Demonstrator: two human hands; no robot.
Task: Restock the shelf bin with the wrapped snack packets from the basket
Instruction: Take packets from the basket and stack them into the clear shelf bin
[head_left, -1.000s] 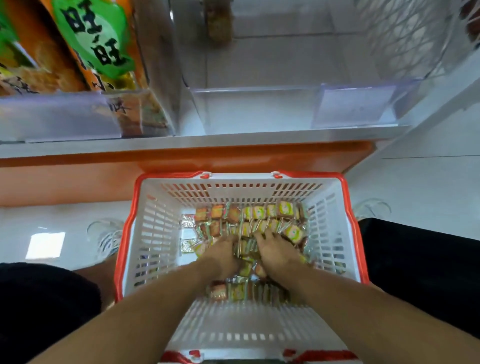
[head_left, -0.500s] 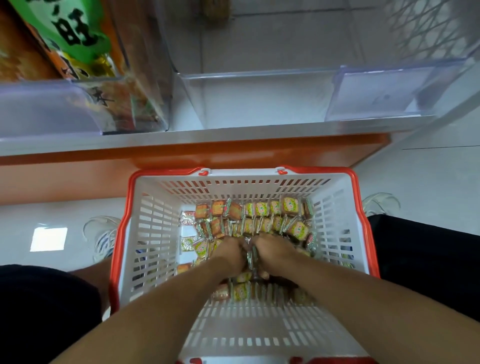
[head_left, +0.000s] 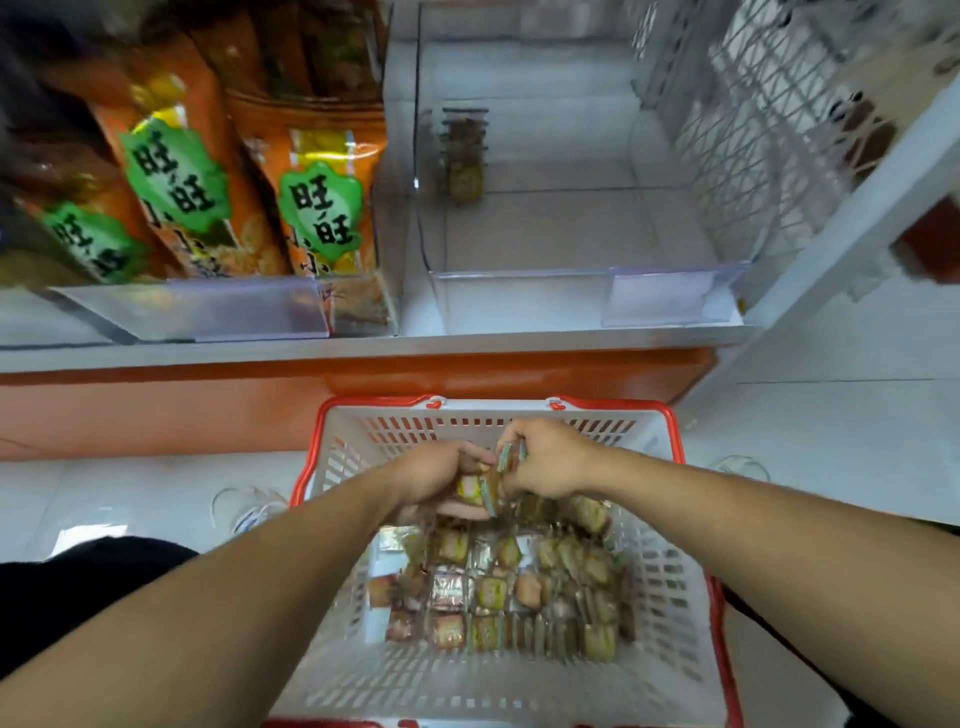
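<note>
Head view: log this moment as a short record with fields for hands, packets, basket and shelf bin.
left hand: grips a bunch of packets from the left
right hand: grips the same bunch from the right
held packets: pressed between both hands, raised above the pile
loose packets: many lie on the basket floor
basket: white, red rim, on the floor below the shelf
shelf bin: clear; only a small stack of packets at its back
neighbouring bin: orange snack bags
</note>
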